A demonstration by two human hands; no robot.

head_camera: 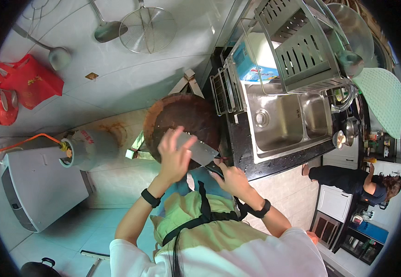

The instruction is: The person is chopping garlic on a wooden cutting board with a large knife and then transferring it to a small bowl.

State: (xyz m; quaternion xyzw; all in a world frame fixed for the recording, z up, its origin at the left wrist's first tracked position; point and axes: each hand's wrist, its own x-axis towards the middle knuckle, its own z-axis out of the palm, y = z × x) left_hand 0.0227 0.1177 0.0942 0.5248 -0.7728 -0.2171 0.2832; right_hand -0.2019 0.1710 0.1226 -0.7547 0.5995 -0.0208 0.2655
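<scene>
My right hand (233, 179) grips the black handle of a kitchen cleaver (202, 152), whose wide metal blade points up and left over a round wooden chopping block (190, 109). Small pale bits cling along the blade's far edge. My left hand (173, 154) is at the blade's left end, its fingers spread and partly overlapping the metal. Whether those fingertips touch the blade, I cannot tell. The block rests on a metal stand (140, 147), and its near side is partly hidden by my hands.
Right of the block, a black counter (242, 145) holds a double steel sink (280, 128) and a dish rack (302, 65). A gas cylinder (93, 149) stands left, beside a white appliance (44, 194). Strainers and ladles hang on the wall. Another person (345, 180) stands at a far counter.
</scene>
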